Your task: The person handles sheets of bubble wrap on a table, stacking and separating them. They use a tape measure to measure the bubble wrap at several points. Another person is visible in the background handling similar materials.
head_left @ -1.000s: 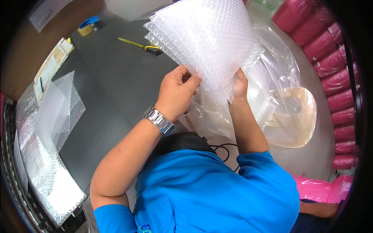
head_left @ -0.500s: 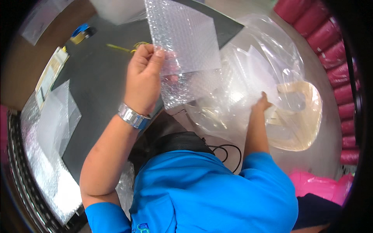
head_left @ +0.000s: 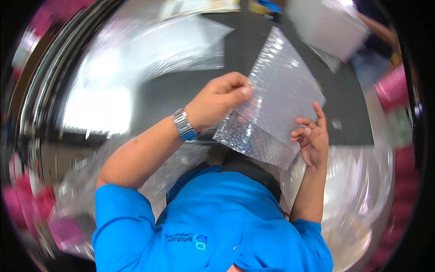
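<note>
My left hand (head_left: 220, 100) is closed, thumb over fingers, on the left edge of a clear bubble-wrap bag (head_left: 287, 86). The bag hangs tilted over the near edge of the dark table (head_left: 174, 93), with a see-through flap along its lower side. Close by its right edge is my right hand (head_left: 313, 138), fingers spread and partly bent. Whether those fingertips touch the bag is hard to tell, but they do not grip it.
Flat bubble-wrap pieces (head_left: 190, 43) and a shiny sheet (head_left: 99, 102) lie at the left, below some papers (head_left: 199, 5). A tape roll (head_left: 258, 7) stands at the back. Another person's arm (head_left: 378, 27) is beside a pale bag (head_left: 328, 29). A large clear plastic bag (head_left: 355, 181) hangs at right.
My view has turned left toward the table. My right hand has come away from the large clear plastic bag to the bubble-wrap bag, still held in my left hand.
</note>
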`<move>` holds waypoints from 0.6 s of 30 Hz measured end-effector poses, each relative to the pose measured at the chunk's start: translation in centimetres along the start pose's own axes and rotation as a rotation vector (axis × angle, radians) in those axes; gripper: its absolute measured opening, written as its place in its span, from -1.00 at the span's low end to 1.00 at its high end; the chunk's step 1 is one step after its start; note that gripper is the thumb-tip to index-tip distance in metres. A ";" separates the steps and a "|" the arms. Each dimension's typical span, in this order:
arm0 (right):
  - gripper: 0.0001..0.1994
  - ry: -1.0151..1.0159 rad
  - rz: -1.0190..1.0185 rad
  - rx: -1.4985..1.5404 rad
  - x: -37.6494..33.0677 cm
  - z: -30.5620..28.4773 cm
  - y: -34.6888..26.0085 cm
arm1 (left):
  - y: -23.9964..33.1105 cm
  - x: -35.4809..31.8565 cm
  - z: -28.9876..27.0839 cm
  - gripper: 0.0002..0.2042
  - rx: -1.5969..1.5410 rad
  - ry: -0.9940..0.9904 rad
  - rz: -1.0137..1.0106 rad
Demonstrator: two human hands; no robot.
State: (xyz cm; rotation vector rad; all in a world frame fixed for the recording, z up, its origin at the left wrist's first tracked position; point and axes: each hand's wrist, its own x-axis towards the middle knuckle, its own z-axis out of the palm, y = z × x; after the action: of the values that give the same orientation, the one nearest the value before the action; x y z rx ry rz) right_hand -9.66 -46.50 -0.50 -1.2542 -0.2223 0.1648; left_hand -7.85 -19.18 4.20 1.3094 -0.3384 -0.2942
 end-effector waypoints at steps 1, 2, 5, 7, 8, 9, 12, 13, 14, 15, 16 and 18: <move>-0.38 -0.033 0.013 -0.091 1.2 1.8 0.1 | 0.2 -1.8 -1.3 -0.87 0.059 0.031 0.012; -0.42 -0.054 -0.065 -0.147 2.4 3.1 0.2 | 1.2 -3.7 -2.6 -0.87 0.055 0.125 0.099; -0.55 -0.119 -0.248 -0.237 6.8 5.3 0.0 | 6.6 -9.5 -4.8 -0.88 0.024 0.373 0.331; -0.59 -0.167 -0.238 -0.249 7.9 6.2 -0.3 | 9.1 -16.4 -7.8 -0.86 -0.065 0.373 0.502; -0.60 -0.209 -0.209 -0.263 8.8 6.4 -0.4 | 9.4 -19.8 -9.1 -0.85 -0.111 0.325 0.616; -0.60 -0.240 -0.184 -0.279 9.5 6.5 0.1 | 9.1 -22.1 -8.3 -0.83 -0.117 0.794 0.630; -0.61 -0.314 -0.098 -0.346 10.5 6.7 1.6 | 4.1 -33.5 -10.5 -0.84 -0.220 1.052 0.711; -0.62 -0.363 -0.080 -0.373 11.2 7.3 1.9 | 1.0 -38.2 -12.0 -0.84 -0.276 0.961 0.749; -0.61 -0.403 -0.053 -0.407 11.4 7.7 2.3 | -2.9 -42.2 -12.2 -0.83 -0.352 0.898 0.792; -0.61 -0.435 -0.028 -0.443 11.8 8.0 2.2 | -9.2 -48.2 -12.5 -0.80 -0.316 1.078 0.691; -0.60 -0.481 -0.005 -0.472 12.3 8.5 2.3 | -15.3 -54.3 -12.2 -0.78 -0.284 1.253 0.574; -0.59 -0.536 0.021 -0.529 12.2 9.5 1.8 | -23.3 -54.6 -8.6 -0.72 -0.415 2.039 0.037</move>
State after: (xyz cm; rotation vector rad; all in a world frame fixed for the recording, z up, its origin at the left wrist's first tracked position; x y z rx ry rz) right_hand -0.36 -34.21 1.56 -1.7205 -0.7518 0.4839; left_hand -54.78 4.66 -24.56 0.6535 1.3432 0.9781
